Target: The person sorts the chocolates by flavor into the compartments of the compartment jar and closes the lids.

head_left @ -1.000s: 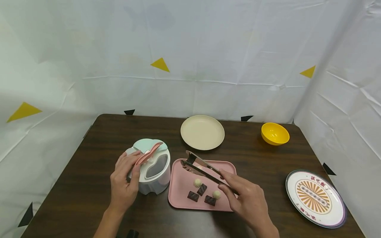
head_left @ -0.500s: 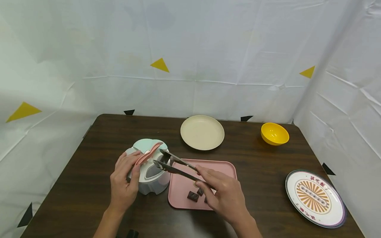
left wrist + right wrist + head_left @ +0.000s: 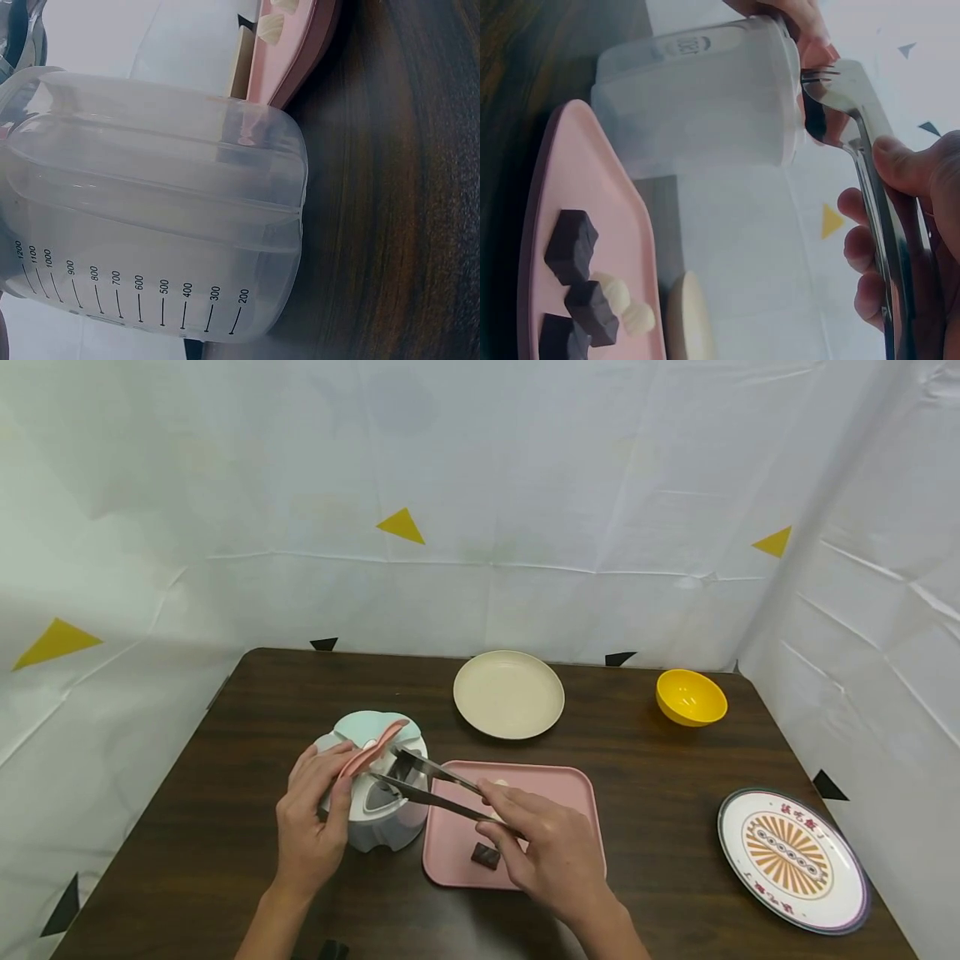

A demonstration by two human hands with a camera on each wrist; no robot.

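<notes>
My left hand (image 3: 313, 818) is at the near left of a clear plastic canister (image 3: 165, 202) with measuring marks, its thumb and fingers pinching a raised pink lid flap (image 3: 372, 750). The lid has pale green and white sections, and the section nearest my right hand stands uncovered. My right hand (image 3: 543, 847) grips metal serving tongs (image 3: 874, 180), whose tips hang apart over that opening. No piece shows between the tips. Under the right hand lies a pink tray (image 3: 555, 777) with dark chocolate pieces (image 3: 570, 244) and pale balls (image 3: 613, 292), partly hidden in the head view.
A cream plate (image 3: 508, 695) lies behind the tray. At the back right stands a yellow bowl (image 3: 691, 697), and a patterned white plate (image 3: 793, 862) lies near the right edge. A small black object (image 3: 333, 950) is at the table's front edge.
My right hand has carried the tongs left from above the tray to the canister's opening, the tips lowering toward it. The left hand keeps holding the pink flap in place.
</notes>
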